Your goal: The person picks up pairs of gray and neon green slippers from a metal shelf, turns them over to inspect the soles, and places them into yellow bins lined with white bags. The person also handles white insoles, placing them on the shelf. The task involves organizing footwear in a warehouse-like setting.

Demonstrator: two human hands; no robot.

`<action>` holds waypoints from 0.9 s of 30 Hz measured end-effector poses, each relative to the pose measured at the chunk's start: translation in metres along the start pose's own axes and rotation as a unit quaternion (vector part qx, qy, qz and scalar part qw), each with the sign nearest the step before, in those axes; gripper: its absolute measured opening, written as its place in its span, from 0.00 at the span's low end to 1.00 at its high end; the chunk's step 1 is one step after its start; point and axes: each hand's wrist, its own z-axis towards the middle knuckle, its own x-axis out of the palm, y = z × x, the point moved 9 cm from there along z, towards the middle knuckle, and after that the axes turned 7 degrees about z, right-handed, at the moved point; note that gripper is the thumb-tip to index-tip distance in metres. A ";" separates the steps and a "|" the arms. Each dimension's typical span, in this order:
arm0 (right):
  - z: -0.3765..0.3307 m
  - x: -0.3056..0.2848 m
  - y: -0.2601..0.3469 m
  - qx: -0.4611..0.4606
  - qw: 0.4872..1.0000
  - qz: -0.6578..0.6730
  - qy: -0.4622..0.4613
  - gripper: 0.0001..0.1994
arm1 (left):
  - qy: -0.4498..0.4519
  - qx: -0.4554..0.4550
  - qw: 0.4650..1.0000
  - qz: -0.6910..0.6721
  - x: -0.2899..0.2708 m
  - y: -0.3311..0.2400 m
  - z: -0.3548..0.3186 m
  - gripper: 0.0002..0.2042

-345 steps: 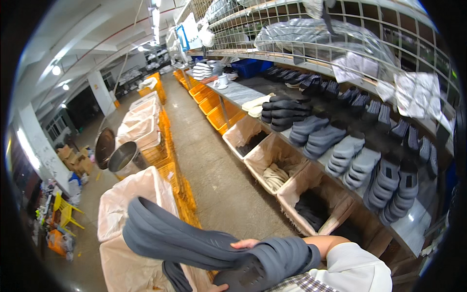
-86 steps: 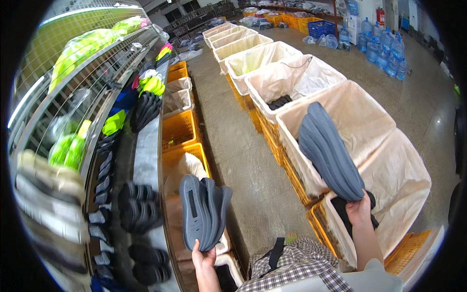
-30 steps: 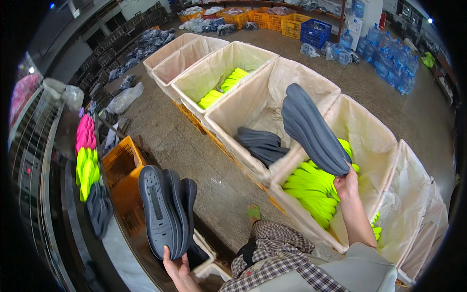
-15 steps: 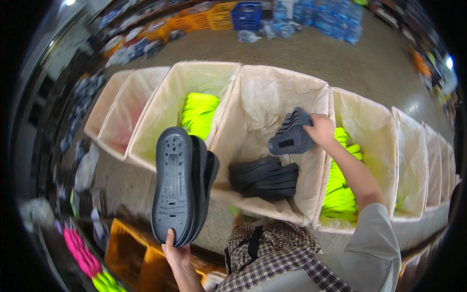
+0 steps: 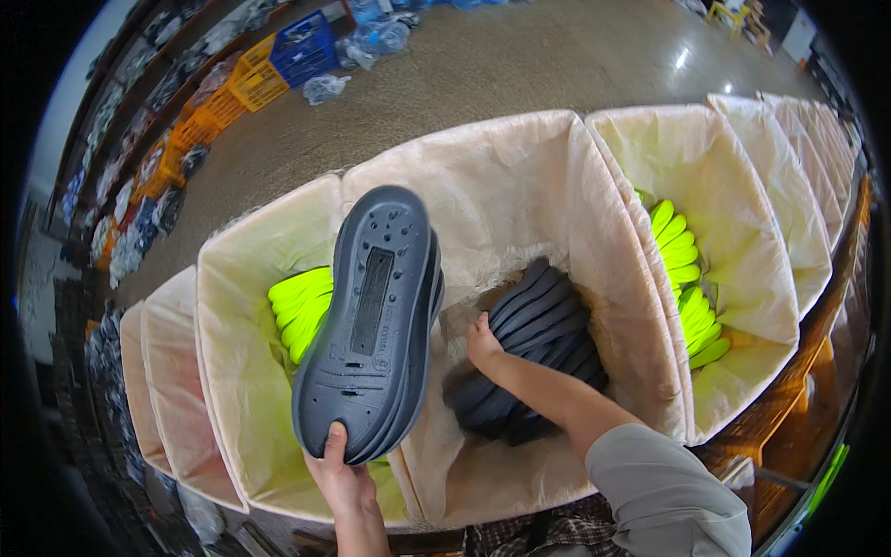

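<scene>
My left hand (image 5: 342, 473) grips the heel end of a small stack of dark grey shoe soles (image 5: 371, 325), thumb on top. The top sole shows small holes, slots and a long recessed panel. My right hand (image 5: 484, 345) reaches down into a lined bin and touches the left side of a pile of dark grey shoe soles (image 5: 548, 343). Its visible fingers are stretched out against the pile; part of the hand is hard to make out. The soles lie close together, one against another, in that bin (image 5: 464, 148).
Neon yellow-green soles lie in the bin on the left (image 5: 223, 306) and the one on the right (image 5: 742, 186). More lined bins (image 5: 826, 167) extend to the right. Orange crates (image 5: 255, 79) and a blue crate (image 5: 304, 46) stand along the far left beside bagged goods.
My right hand has lowered its grey soles onto the pile in the middle bin. The left-hand stack has moved over the bins, and the view has shifted.
</scene>
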 end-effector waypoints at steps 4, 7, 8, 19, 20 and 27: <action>0.019 0.036 -0.005 0.027 0.983 0.180 -0.008 0.20 | 0.015 0.076 0.995 0.069 0.051 -0.004 0.042 0.26; 0.012 0.058 -0.002 -0.010 0.976 0.216 -0.028 0.23 | -0.020 0.158 0.976 0.146 0.094 -0.014 0.067 0.26; 0.014 0.058 -0.003 -0.008 0.974 0.221 -0.047 0.24 | -0.041 0.187 0.967 0.167 0.109 -0.019 0.072 0.26; -0.008 0.072 -0.005 -0.023 0.956 0.262 -0.128 0.24 | 0.353 0.509 0.222 0.753 0.412 0.113 0.045 0.13; -0.012 0.067 -0.009 -0.010 0.946 0.281 -0.163 0.23 | 0.363 0.510 0.168 0.762 0.427 0.153 0.045 0.12; -0.080 0.068 -0.061 0.158 0.768 0.468 -0.408 0.15 | 0.370 0.323 0.196 0.849 0.460 0.374 0.078 0.10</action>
